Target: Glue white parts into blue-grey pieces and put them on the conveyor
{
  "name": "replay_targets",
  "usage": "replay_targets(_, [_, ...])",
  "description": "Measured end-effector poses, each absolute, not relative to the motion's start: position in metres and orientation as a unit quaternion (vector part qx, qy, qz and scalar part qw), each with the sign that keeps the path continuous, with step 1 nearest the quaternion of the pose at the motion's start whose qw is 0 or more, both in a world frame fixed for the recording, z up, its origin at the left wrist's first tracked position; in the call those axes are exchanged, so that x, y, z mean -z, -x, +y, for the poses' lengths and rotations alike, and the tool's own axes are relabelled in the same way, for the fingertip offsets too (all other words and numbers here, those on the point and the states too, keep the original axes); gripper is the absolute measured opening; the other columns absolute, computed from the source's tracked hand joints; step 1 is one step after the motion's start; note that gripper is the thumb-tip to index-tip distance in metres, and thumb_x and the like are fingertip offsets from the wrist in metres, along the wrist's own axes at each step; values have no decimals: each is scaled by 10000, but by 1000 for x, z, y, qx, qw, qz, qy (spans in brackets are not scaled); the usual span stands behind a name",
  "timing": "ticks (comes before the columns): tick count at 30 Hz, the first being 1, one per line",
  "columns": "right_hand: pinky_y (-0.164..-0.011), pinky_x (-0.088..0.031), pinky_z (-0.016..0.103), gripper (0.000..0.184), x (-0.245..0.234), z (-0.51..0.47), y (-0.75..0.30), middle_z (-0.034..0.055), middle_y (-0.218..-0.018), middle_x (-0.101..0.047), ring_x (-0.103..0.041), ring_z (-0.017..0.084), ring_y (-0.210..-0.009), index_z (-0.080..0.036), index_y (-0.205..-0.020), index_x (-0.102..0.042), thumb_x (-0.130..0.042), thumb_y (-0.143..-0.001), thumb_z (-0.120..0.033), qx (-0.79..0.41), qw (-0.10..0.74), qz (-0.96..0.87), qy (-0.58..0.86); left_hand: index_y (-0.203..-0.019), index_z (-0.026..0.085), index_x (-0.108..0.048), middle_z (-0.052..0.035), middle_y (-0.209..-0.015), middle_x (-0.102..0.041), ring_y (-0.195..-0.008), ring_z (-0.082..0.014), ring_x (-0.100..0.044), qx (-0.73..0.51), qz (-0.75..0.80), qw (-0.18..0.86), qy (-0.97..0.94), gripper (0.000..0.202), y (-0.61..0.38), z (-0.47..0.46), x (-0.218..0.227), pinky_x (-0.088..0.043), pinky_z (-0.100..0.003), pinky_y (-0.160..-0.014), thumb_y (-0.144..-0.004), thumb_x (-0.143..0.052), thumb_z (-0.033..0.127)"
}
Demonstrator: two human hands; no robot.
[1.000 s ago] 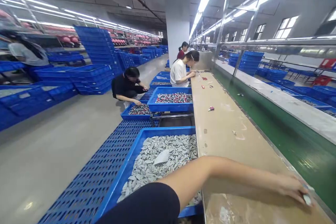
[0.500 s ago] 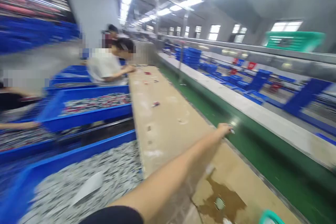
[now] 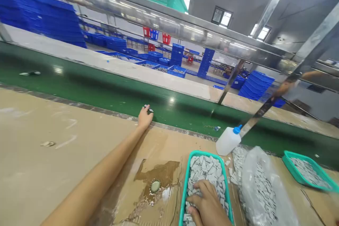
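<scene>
My left hand [image 3: 144, 117] is stretched far out to the near edge of the green conveyor belt [image 3: 106, 93]. Its fingers are closed around a small grey piece [image 3: 149, 108] right at the belt's edge. My right hand [image 3: 206, 202] rests in a teal tray [image 3: 185, 183] full of small grey pieces [image 3: 205, 167], close in front of me. Its fingers are curled down into the pile.
A white squeeze bottle [image 3: 227, 142] with a blue cap leans by a slanted metal post [image 3: 265, 109]. A clear bag of grey pieces [image 3: 261, 183] and a second teal tray [image 3: 304, 170] lie to the right. A stained cardboard sheet [image 3: 159, 173] covers the tan bench. Another person's hand [image 3: 283, 88] shows beyond the belt.
My view has swung from along the line to facing across the belt. My left arm stays stretched to the belt's edge. My right hand and the teal tray have come into view.
</scene>
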State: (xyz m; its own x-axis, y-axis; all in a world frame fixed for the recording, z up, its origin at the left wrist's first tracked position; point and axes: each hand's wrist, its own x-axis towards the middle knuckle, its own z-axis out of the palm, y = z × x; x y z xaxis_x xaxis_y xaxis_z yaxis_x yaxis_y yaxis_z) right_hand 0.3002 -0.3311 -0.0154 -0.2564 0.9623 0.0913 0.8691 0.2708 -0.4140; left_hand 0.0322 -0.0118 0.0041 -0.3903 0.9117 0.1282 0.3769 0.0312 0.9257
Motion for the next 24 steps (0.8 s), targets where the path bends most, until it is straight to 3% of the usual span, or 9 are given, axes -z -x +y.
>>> replay_targets(4, [-1048, -411, 378, 258, -12, -337, -296, 66, -1218, -609, -514, 248, -1233, -267, -1040, -702, -643, -838, -120, -223, 170, -751, 598, -1402, 49, -530, -212, -1640, -170, -1475, -374, -300, -450, 673, 244, -534, 641, -36, -9, 4, -220, -425, -1237, -765, -598, 28])
replay_targets(10, [-1028, -401, 369, 176, -21, -333, -284, 57, -1130, -590, -511, 242, -1178, -229, -909, -686, -695, -775, -116, -254, 200, -704, 633, -1419, -4, -465, -235, -1643, -123, -1531, -356, -126, -407, 660, 205, -598, 644, -41, -1, 10, -151, -422, -1254, -798, -595, 104])
replay_targets(14, [-969, -416, 337, 216, -19, -326, -286, 28, -1007, -607, -545, 219, -1084, -215, -848, -646, -676, -715, -47, -293, 248, -677, 627, -1429, -67, -379, -297, -1623, -118, -1533, -381, -60, -337, 591, 114, -724, 641, -64, -1, 7, -101, -519, -1238, -883, -525, 236])
replay_targets(17, [-920, -423, 323, 239, -21, -324, -289, 23, -958, -618, -567, 212, -1029, -205, -861, -613, -635, -709, -23, -315, 273, -662, 623, -1450, -45, -339, -292, -1602, -215, -1524, -373, -144, -278, 525, 104, -798, 624, -105, -6, 1, -150, -548, -1226, -914, -443, 256])
replay_targets(19, [-902, -426, 318, 238, -22, -324, -289, 31, -965, -622, -578, 211, -1016, -204, -887, -609, -606, -728, -27, -316, 289, -649, 628, -1467, -3, -345, -256, -1567, -337, -1497, -336, -266, -251, 486, 125, -828, 619, -143, -11, -2, -225, -499, -1222, -920, -438, 272])
replay_targets(22, [-893, -432, 317, 242, -25, -321, -288, 36, -984, -656, -600, 211, -1004, -210, -901, -614, -571, -741, -33, -322, 319, -618, 643, -1437, 54, -439, -210, -1491, -479, -1415, -293, -434, -211, 436, 166, -859, 590, -205, -21, 0, -336, -401, -1182, -919, -504, 327])
replay_targets(24, [-840, -449, 305, 201, -26, -316, -287, 26, -921, -684, -625, 207, -933, -212, -872, -609, -584, -738, -65, -344, 341, -580, 655, -1381, 57, -508, -225, -1437, -528, -1373, -304, -481, -190, 429, 191, -862, 569, -241, -27, 4, -368, -409, -1156, -917, -561, 383])
